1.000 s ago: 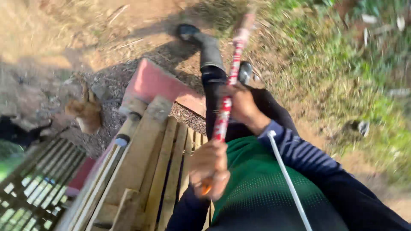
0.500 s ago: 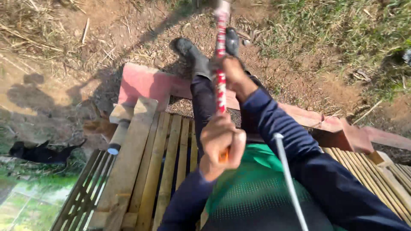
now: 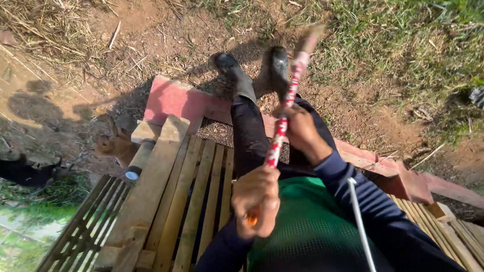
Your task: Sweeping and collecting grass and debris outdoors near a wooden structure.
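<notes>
Your left hand (image 3: 256, 200) is fisted around the near end of the red-patterned pole (image 3: 281, 127); your right hand (image 3: 298, 126) grips it farther up, arm extended, its blurred tip seemingly near the ground.

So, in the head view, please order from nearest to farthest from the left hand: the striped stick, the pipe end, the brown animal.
From the left hand:
1. Striped stick, gripped in it.
2. Pipe end, left, at the slats' edge.
3. Brown animal, farther left, on the ground.
</notes>
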